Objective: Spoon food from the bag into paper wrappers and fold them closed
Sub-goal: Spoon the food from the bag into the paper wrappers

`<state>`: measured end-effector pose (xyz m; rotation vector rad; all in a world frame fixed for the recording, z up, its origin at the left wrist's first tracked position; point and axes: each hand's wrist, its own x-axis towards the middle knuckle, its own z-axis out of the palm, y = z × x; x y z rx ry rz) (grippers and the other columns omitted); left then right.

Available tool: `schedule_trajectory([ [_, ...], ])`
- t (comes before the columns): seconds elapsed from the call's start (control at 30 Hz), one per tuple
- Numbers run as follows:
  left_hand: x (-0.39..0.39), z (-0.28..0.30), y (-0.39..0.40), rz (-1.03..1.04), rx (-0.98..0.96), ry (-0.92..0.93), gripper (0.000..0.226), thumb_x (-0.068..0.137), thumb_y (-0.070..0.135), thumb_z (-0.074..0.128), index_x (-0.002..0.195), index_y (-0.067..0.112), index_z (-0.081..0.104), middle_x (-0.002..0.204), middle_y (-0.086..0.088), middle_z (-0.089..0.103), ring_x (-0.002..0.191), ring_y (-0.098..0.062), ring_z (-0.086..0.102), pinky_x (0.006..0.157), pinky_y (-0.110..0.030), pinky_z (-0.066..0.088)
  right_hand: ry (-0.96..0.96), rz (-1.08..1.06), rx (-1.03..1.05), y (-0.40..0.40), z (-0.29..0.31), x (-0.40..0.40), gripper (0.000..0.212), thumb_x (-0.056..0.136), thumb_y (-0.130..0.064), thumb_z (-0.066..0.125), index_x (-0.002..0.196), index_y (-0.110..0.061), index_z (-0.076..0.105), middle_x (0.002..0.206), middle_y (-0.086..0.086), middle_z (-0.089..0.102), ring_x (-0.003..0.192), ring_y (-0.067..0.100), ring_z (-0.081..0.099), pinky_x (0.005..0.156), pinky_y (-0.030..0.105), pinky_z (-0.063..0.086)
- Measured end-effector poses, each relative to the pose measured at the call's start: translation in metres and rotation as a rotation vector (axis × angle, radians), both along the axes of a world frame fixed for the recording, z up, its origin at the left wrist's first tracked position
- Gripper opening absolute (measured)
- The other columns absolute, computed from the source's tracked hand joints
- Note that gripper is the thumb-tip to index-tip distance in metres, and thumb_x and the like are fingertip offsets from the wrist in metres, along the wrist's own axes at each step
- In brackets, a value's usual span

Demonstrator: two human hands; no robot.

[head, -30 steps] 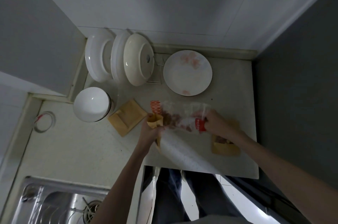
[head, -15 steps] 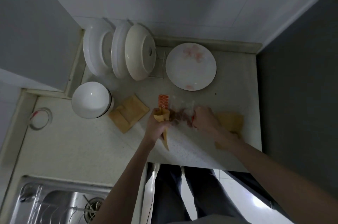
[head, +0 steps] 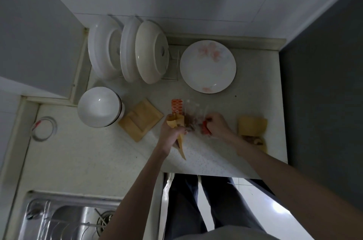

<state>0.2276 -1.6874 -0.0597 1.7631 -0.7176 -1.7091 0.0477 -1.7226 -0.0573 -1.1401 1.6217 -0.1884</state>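
My left hand (head: 170, 133) grips a tan paper wrapper (head: 177, 128) rolled into a cone, its mouth up and its tip pointing toward me. A clear plastic bag (head: 193, 116) with an orange patterned strip and dark food inside lies on the counter between my hands. My right hand (head: 217, 125) is closed on a red object (head: 205, 130) at the bag; whether it is a spoon handle I cannot tell. A stack of flat tan wrappers (head: 141, 119) lies left of my left hand. Filled tan wrappers (head: 253, 130) lie to the right, behind my right wrist.
A white bowl (head: 99, 106) stands left of the wrapper stack. Plates stand upright in a rack (head: 127, 49) at the back. A flowered plate (head: 208, 67) lies flat behind the bag. A tape roll (head: 44, 129) lies far left; a steel sink (head: 64, 218) is near left. The counter edge (head: 216, 175) runs before me.
My right hand has drawn left toward the wrapper cone, bunching the bag between the hands. The left hand has kept hold of the cone.
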Motion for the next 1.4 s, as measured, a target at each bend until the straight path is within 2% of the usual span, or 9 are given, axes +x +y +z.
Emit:
schedule_trajectory([
  [0.23,0.008,0.0,0.0,0.005,-0.018,0.007,0.041,0.071,0.005,0.065,0.11,0.014,0.059,0.087,-0.003,0.071,0.079,-0.022,0.071,0.068,-0.04,0.06,-0.12,-0.255,0.056,-0.002,-0.002,-0.016,0.015,0.094,-0.013,0.055,0.091,-0.005,0.067,0.068,0.004,0.061,0.05,0.008,0.06,0.038,0.015,0.044],
  [0.43,0.015,0.001,-0.001,0.024,0.037,-0.001,0.016,0.079,0.0,0.062,0.09,0.012,0.063,0.069,0.002,0.07,0.068,-0.015,0.07,0.057,-0.033,0.055,-0.069,-0.354,0.071,-0.002,0.002,-0.037,0.027,0.087,0.01,0.042,0.099,0.007,0.065,0.079,0.014,0.061,0.064,0.02,0.058,0.045,0.021,0.051],
  [0.5,0.017,0.002,-0.001,0.041,0.063,-0.013,0.016,0.082,0.0,0.061,0.091,0.013,0.062,0.072,0.001,0.069,0.069,-0.016,0.069,0.055,-0.032,0.054,-0.121,-0.415,0.063,0.002,0.006,-0.046,0.027,0.089,0.006,0.046,0.104,0.0,0.067,0.089,0.015,0.066,0.072,0.021,0.063,0.057,0.027,0.055],
  [0.6,0.018,0.005,-0.002,0.038,0.05,0.002,0.019,0.084,0.0,0.059,0.097,0.014,0.061,0.079,-0.001,0.069,0.074,-0.018,0.068,0.054,-0.03,0.053,-0.231,-0.543,0.052,0.006,0.013,-0.061,0.019,0.092,-0.006,0.056,0.107,-0.006,0.068,0.094,0.013,0.068,0.07,0.015,0.066,0.052,0.022,0.056],
  [0.87,0.019,0.025,0.004,-0.044,-0.158,0.046,0.03,0.058,0.028,0.066,0.077,0.01,0.051,0.064,-0.002,0.053,0.059,-0.016,0.053,0.052,-0.025,0.045,-0.185,-0.658,0.053,0.025,0.031,-0.106,0.025,0.096,-0.01,0.051,0.117,-0.005,0.063,0.087,0.014,0.066,0.058,0.021,0.07,0.049,0.029,0.057],
  [1.0,0.015,0.033,0.002,0.031,-0.11,-0.033,0.045,0.049,0.032,0.073,0.087,0.01,0.061,0.079,-0.007,0.063,0.077,-0.028,0.061,0.073,-0.039,0.051,-0.187,-0.711,0.049,0.032,0.045,-0.123,0.025,0.096,-0.009,0.05,0.117,0.0,0.061,0.095,0.023,0.061,0.065,0.029,0.069,0.055,0.032,0.06],
  [1.17,-0.001,0.048,0.007,0.093,-0.204,-0.222,0.057,0.072,0.032,0.08,0.118,0.012,0.053,0.106,-0.008,0.066,0.097,-0.025,0.066,0.08,-0.036,0.055,-0.155,-0.573,-0.081,0.029,0.093,-0.119,0.022,0.095,-0.008,0.051,0.111,-0.004,0.066,0.072,0.014,0.062,0.047,0.016,0.065,0.048,0.027,0.056],
  [1.3,-0.021,0.072,0.006,-0.148,-0.476,-0.342,0.055,0.071,0.01,0.08,0.114,0.021,0.047,0.104,-0.002,0.058,0.094,-0.013,0.06,0.08,-0.027,0.054,-0.115,-0.392,-0.195,0.024,0.152,-0.102,0.02,0.093,-0.01,0.053,0.094,-0.018,0.072,0.05,0.002,0.061,0.044,0.016,0.062,0.042,0.022,0.048],
  [1.4,-0.036,0.096,0.004,-0.232,-0.6,-0.418,0.061,0.063,0.016,0.081,0.106,0.031,0.042,0.104,0.007,0.05,0.094,-0.008,0.052,0.076,-0.026,0.049,-0.102,-0.275,-0.241,0.021,0.192,-0.085,0.025,0.092,-0.01,0.055,0.079,-0.024,0.072,0.047,0.003,0.06,0.043,0.017,0.059,0.042,0.023,0.046],
])
